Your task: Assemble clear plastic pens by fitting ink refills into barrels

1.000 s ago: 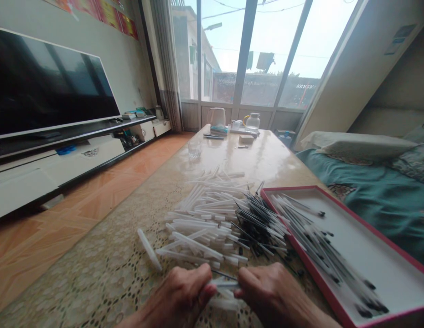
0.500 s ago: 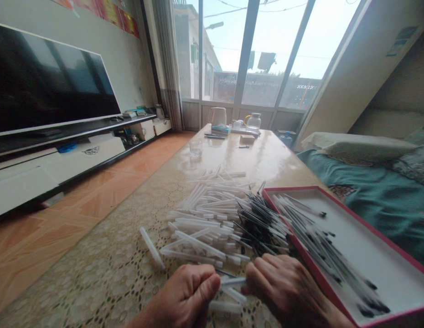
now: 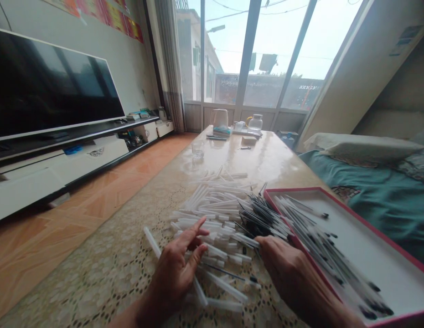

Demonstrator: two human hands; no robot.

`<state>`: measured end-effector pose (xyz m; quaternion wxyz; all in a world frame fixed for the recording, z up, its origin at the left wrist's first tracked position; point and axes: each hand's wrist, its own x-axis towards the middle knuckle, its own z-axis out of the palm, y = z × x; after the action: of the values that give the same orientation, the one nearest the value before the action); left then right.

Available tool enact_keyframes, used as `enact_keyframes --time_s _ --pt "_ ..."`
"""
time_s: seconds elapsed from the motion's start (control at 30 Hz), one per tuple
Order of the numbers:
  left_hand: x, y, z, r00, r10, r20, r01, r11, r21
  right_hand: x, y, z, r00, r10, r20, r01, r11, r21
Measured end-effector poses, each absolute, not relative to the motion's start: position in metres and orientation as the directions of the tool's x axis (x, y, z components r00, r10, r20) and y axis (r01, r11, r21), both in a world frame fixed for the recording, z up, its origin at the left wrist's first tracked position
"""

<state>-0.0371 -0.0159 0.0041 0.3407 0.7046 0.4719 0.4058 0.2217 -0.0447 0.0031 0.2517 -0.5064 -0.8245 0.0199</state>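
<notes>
My left hand (image 3: 179,259) is over the near-left side of a heap of white translucent pen barrels (image 3: 212,200), its fingers apart. Under and beside it, a few loose barrels lie at angles, along with a thin dark pen refill (image 3: 225,272). My right hand (image 3: 283,264) is closed at the heap's right side, its fingertips on the end of a pen barrel (image 3: 246,239); its inner fingers are hidden. Just beyond this hand lies a bundle of black pen refills (image 3: 263,214).
A shallow red-rimmed white box (image 3: 362,246) on the right holds several pens with black ends. A glass (image 3: 197,150), a jug (image 3: 255,123) and a small box (image 3: 249,140) stand farther along the table. A sofa (image 3: 365,187) runs along the right.
My hands have moved apart from their close position near the table's front. The left one has opened and moved forward over the heap; the right one has moved forward and right.
</notes>
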Motion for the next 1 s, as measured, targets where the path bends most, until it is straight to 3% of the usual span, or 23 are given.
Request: enact_keyframes --time_s 0.1,0.17,0.27,0.37,0.5,0.63,0.73,1.0 --pt "-0.035 -0.017 0.005 0.138 0.965 0.221 0.275 -0.252 0.928 0.214 -0.048 0.005 -0.369 0.853 0.370 0.796 0.495 -0.349" --pt "-0.031 -0.019 0.009 0.157 0.981 0.115 0.133 -0.137 0.982 0.206 -0.050 0.007 -0.350 0.878 0.326 0.775 0.467 -0.426" --pt "-0.024 -0.023 0.013 0.376 0.922 -0.094 -0.111 0.146 0.983 0.192 -0.053 0.005 -0.401 0.870 0.287 0.700 0.493 -0.517" --pt "-0.018 -0.026 0.012 0.504 0.843 -0.187 -0.150 0.299 0.942 0.181 -0.056 0.001 -0.516 0.817 0.256 0.561 0.549 -0.620" --pt "-0.019 -0.026 0.008 0.492 0.844 -0.213 -0.150 0.324 0.934 0.182 -0.057 -0.003 -0.477 0.847 0.236 0.506 0.484 -0.713" --pt "-0.025 -0.022 0.010 0.359 0.903 -0.235 -0.259 0.338 0.905 0.191 -0.054 -0.003 -0.276 0.952 0.133 0.443 0.249 -0.861" --pt "-0.029 -0.020 0.012 0.320 0.911 -0.262 -0.278 0.354 0.893 0.195 -0.053 -0.002 -0.244 0.969 0.040 0.357 0.128 -0.925" --pt "-0.033 -0.017 0.009 0.343 0.889 -0.302 -0.159 0.372 0.914 0.197 -0.051 -0.007 -0.262 0.963 0.054 0.374 0.153 -0.915"
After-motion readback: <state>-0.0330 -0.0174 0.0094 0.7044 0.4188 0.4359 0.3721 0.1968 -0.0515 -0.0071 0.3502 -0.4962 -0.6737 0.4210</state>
